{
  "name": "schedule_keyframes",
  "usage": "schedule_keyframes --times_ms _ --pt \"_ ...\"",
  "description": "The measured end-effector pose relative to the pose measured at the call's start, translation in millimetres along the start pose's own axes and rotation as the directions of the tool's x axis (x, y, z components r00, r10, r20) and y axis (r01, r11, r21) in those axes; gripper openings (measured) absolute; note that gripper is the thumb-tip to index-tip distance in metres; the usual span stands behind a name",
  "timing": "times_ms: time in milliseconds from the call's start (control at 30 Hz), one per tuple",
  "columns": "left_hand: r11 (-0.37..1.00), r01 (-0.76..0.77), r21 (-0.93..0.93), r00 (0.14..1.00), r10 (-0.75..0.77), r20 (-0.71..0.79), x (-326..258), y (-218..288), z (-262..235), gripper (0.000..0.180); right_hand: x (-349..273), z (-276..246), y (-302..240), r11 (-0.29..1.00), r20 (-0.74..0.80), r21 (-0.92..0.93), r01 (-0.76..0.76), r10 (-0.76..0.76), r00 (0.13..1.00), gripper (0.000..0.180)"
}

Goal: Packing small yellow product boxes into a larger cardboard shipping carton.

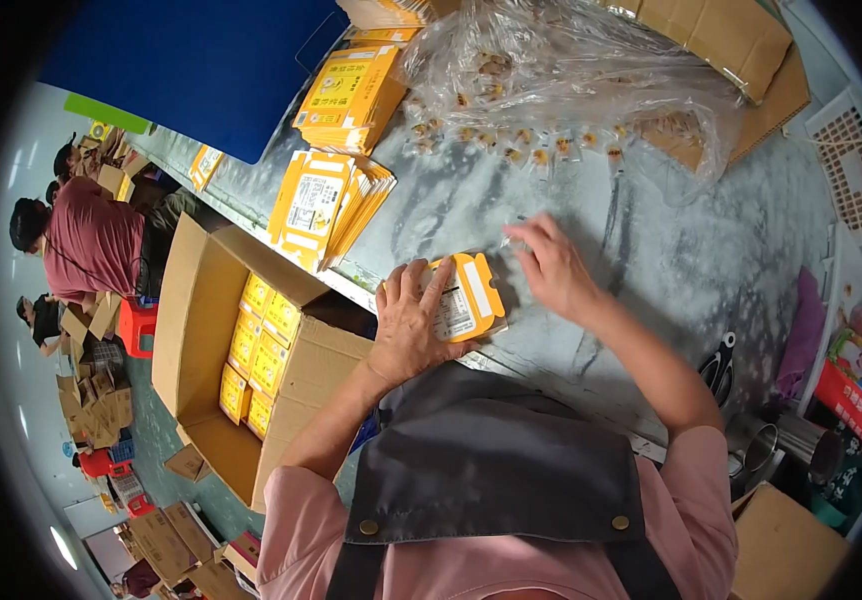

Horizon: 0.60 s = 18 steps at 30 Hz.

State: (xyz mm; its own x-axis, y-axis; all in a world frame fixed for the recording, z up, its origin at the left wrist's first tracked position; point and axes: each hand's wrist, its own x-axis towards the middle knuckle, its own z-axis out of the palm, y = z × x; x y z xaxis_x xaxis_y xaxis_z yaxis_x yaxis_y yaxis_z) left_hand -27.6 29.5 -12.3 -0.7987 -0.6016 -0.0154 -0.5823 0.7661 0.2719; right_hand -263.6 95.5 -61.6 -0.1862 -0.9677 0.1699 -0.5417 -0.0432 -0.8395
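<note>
The two hands are apart near the middle of the frame. The left hand is clamped on a small yellow box at the near edge of the desk. The right hand, to the right, has its fingers bent; whether they grip anything, I cannot tell. Small packets lie at upper centre, and an open cardboard carton holding yellow boxes stands at left.

Bright indoor light fills the scene; a ceiling lamp glares white at left. Highlights streak the clear plastic on the bench. Fisheye distortion bends edges towards a black rim.
</note>
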Motion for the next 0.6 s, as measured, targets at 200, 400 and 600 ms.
schedule_keyframes --times_ms 200,400,600 --pt "1.000 0.018 -0.009 1.000 -0.018 -0.019 7 -4 2 0.114 14 18 8 0.979 0.134 -0.116 0.165 -0.150 0.980 0.026" --pt "0.995 0.057 -0.086 0.973 -0.074 -0.216 1 -4 7 0.106 -15 18 -3 0.707 0.161 0.651 -0.276 0.227 0.961 0.038" --pt "0.966 0.188 -0.177 0.899 -0.241 -0.365 21 18 35 0.110 -45 30 -18 0.930 -0.077 0.326 -0.171 0.207 0.975 0.043"
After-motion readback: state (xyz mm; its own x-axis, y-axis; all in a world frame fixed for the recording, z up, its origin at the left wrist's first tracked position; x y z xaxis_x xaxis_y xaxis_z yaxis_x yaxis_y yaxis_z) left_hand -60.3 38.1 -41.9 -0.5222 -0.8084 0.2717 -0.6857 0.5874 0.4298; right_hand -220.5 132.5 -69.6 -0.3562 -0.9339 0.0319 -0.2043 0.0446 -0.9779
